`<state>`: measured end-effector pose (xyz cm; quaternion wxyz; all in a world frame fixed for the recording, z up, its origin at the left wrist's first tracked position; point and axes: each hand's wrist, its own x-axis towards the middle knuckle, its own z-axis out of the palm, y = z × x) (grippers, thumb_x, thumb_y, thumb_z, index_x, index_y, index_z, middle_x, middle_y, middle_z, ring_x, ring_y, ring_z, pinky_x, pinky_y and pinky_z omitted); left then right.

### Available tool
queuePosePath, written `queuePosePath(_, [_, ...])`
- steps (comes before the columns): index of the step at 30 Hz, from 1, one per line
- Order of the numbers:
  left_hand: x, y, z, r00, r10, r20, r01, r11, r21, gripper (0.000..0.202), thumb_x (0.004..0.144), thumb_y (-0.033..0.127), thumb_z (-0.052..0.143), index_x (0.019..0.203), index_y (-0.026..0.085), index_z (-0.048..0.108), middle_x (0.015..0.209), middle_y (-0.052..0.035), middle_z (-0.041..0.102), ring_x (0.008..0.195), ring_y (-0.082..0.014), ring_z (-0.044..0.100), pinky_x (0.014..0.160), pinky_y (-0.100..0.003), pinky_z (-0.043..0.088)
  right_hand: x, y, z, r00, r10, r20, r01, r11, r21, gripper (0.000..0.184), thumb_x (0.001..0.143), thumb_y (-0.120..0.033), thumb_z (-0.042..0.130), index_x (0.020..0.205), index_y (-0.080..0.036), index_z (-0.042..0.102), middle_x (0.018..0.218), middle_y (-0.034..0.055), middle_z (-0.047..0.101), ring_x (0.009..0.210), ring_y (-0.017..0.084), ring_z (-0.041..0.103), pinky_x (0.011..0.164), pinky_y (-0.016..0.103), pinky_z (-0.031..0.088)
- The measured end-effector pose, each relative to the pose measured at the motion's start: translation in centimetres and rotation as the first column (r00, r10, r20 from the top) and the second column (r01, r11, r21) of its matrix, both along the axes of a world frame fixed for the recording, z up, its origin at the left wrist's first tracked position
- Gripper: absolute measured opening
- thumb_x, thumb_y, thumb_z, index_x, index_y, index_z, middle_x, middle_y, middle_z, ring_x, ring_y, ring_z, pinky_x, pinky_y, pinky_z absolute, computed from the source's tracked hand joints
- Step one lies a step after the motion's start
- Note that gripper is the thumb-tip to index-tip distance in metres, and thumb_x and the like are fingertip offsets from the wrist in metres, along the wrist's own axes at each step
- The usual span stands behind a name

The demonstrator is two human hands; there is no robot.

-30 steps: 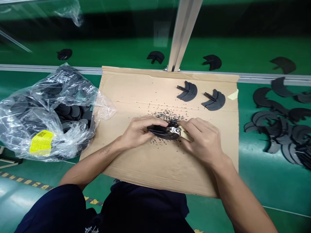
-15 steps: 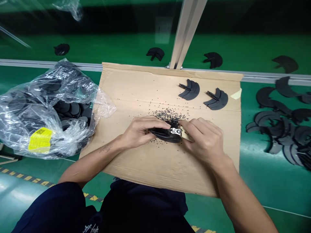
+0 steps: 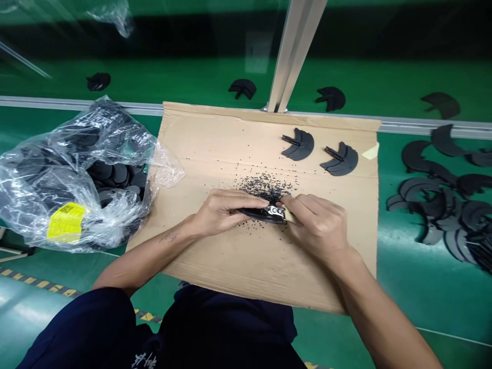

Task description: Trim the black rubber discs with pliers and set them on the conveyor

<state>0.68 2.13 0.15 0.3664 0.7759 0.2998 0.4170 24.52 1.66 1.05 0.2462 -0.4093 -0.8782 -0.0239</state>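
One black curved part (image 3: 253, 214), held in two hands over one cardboard sheet (image 3: 215, 148).
We count: left hand (image 3: 219, 212) pinching the part at mid-sheet; right hand (image 3: 317, 225) clenched round one metal cutter (image 3: 275, 210), which touches the part's right end; one scatter of black crumbs (image 3: 265, 184) just behind; two fanned stacks (image 3: 299, 145) far right on the sheet; one clear bag (image 3: 73, 169) with one yellow label (image 3: 65, 221), left; four single parts (image 3: 242, 88) beyond the rail (image 3: 115, 106); one heap (image 3: 442, 200) right, too overlapped to count.

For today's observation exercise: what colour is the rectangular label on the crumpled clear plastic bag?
Yellow rectangular label, on the clear plastic bag; head view shows it best.
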Motion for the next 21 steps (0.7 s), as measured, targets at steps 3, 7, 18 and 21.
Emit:
queuePosePath(3, [-0.2,0.4,-0.1,0.997,-0.053,-0.057,0.058,0.995,0.087,0.033,0.092,0.011,0.062,0.122,0.021,0.07,0.111,-0.0098,0.078,0.103,-0.0173,0.075,0.09,-0.034,0.063,0.0,0.1,-0.1,0.972,0.071,-0.226,-0.122,0.968,-0.219,0.021,0.093,-0.014,0.051,0.093,-0.017,0.071,0.075,0.0043,0.073,0.065,0.014,0.064,0.059,0.026,0.047])
queuePosePath(7, [-0.7,0.5,0.8,0.984,-0.074,-0.165,0.093,0.989,0.112,0.032,0.093,0.009,0.054,0.121,0.02,0.066,0.107,-0.009,0.076,0.099,-0.0169,0.072,0.086,-0.034,0.061,0.6,0.5,0.1,0.943,0.01,-0.333,-0.125,0.937,-0.326,0.023,0.091,-0.015,0.051,0.099,-0.018,0.072,0.083,0.0062,0.074,0.07,0.016,0.067,0.064,0.028,0.05])
queuePosePath(18, [-10.2,15.8,6.3,0.553,0.49,-0.674,-0.368,0.869,0.33,0.04,0.102,0.033,0.042,0.134,0.012,0.056,0.125,-0.015,0.064,0.121,-0.0289,0.055,0.111,-0.048,0.041,1.2,1.6,-0.3,0.998,-0.033,0.053,0.032,0.999,0.019,0.009,0.083,-0.014,0.056,0.088,-0.02,0.061,0.073,0.0048,0.066,0.069,0.021,0.059,0.062,0.032,0.039])
queuePosePath(21, [-11.8,20.5,5.9,0.444,0.487,-0.752,-0.464,0.843,0.273,0.039,0.096,0.025,0.052,0.131,0.011,0.058,0.132,-0.0159,0.061,0.126,-0.0302,0.052,0.115,-0.047,0.039,1.0,1.1,-0.2,0.999,-0.031,0.04,0.031,1.0,0.002,0.01,0.083,-0.012,0.058,0.09,-0.02,0.061,0.077,0.0048,0.068,0.071,0.02,0.06,0.064,0.031,0.041])
